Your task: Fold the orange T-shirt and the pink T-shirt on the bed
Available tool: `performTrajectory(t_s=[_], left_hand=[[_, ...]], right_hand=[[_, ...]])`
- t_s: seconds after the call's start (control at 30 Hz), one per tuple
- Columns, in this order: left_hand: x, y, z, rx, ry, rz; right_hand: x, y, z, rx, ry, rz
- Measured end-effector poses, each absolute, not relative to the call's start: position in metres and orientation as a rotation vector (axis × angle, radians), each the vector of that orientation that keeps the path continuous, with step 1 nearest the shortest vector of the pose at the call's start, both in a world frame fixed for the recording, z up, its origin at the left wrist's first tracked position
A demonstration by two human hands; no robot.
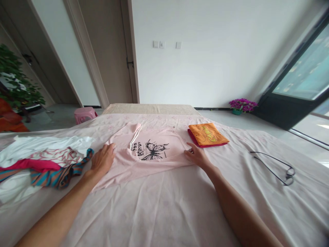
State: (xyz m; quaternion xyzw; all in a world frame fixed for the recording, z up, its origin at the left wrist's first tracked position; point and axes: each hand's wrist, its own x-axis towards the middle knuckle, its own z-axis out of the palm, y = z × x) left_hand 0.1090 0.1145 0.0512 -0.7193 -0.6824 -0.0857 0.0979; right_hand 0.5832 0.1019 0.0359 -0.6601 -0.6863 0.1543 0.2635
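Note:
A pale pink T-shirt [174, 146] lies on the bed in front of me, its neckline toward the left. Its chest carries a black butterfly print and lettering, and a flap of the near side lies folded over part of that print. At the shirt's left end, by the shoulder and sleeve, my left hand [104, 158] has its fingers closed on the cloth. My right hand [197, 155] pinches the hem at the right end. Just beyond that hand sits an orange folded garment [208, 133] with yellow lettering, stacked on a dark red folded one [203, 145].
A loose heap of clothes [46, 159], white, pink and striped, lies at the left of the bed. Black-framed glasses [288, 176] rest on the sheet [159, 212] at the right. Past the bed stand a pink stool [84, 113] and a pot of purple flowers [241, 105].

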Motion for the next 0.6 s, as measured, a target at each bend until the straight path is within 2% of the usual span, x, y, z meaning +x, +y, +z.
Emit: performTrajectory(t_s=[0.1,0.23,0.47,0.6], left_hand=[[0.113,0.098,0.063,-2.15,-1.932,-0.247],[0.121,0.067,0.074,-2.263,-1.852,-0.358],[0.105,0.032,0.051,-2.084,-1.96,-0.257],[0.086,0.027,0.057,-2.033,-2.132,-0.244]], right_hand=[[0.585,0.099,0.036,-1.756,-1.857,0.463],[0.58,0.095,0.033,-1.876,-1.884,0.307],[0.567,0.09,0.036,-2.017,-1.952,0.093],[0.566,0.087,0.036,-2.064,-1.962,0.052]])
